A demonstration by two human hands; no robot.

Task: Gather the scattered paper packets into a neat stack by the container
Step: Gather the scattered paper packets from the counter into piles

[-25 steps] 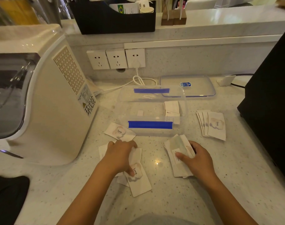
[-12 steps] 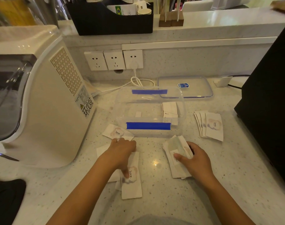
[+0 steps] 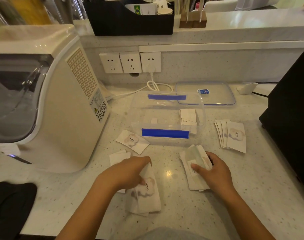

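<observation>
Paper packets (image 3: pixel 148 196) in a loose pile at 6 o'clock of the clear container (image 3: pixel 166 118) on the desk (image 3: pixel 251 187), pressed under the left hand (image 3: pixel 128 172), fingers together on top. Second pile (image 3: pixel 194 170) at 5 o'clock, pinned by the right hand (image 3: pixel 211 172), fingers closed flat. Fanned set (image 3: pixel 232 135) at 3 o'clock; single packet (image 3: pixel 132 141) at 7 o'clock.

Speckled white counter (image 3: pixel 182 222) bears clear container (image 3: pixel 166 118), lid (image 3: pixel 206 94), scattered packets (image 3: pixel 233 135), cream appliance (image 3: pixel 44 101).

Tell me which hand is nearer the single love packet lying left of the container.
Left. The left hand sits just below the packet, pressing on other packets. The right hand is farther off to the packet's right, on its own pile.
</observation>
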